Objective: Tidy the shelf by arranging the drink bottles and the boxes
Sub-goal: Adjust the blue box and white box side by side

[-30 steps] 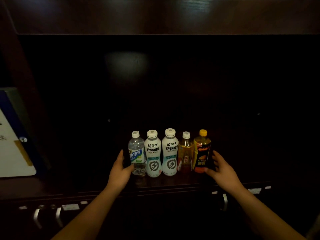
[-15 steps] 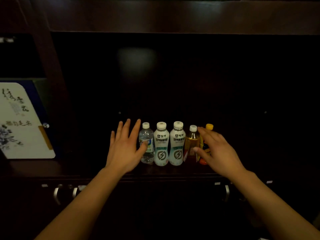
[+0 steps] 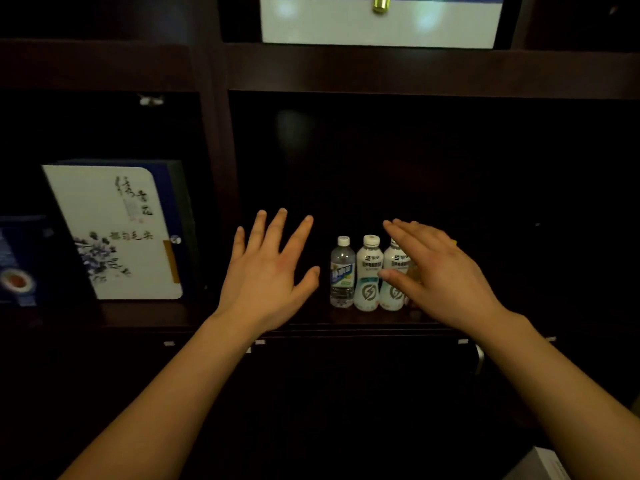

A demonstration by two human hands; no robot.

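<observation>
Head view is showing the left hand (image 3: 266,271) hovering spread and empty just left of the clear bottle (image 3: 342,271), and the right hand (image 3: 440,275), equally slack, fronting the bottles (image 3: 369,268) right of it. Bottle lining-up is seemingly finishing; the box (image 3: 114,233), well left, is likely needing a two-handed grasp next.

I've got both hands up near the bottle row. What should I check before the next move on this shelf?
1. Free left hand: ok, fingers spread, holding nothing, apart from the water bottle.
2. Free right hand: ok, open, held in front of the row's right end.
3. Water bottle and first white bottle upright, side by side: ok.
4. Second white bottle and anything right of it: cannot tell, the right hand covers them partly or wholly.
5. Floral white box upright in the left compartment: ok.
</observation>
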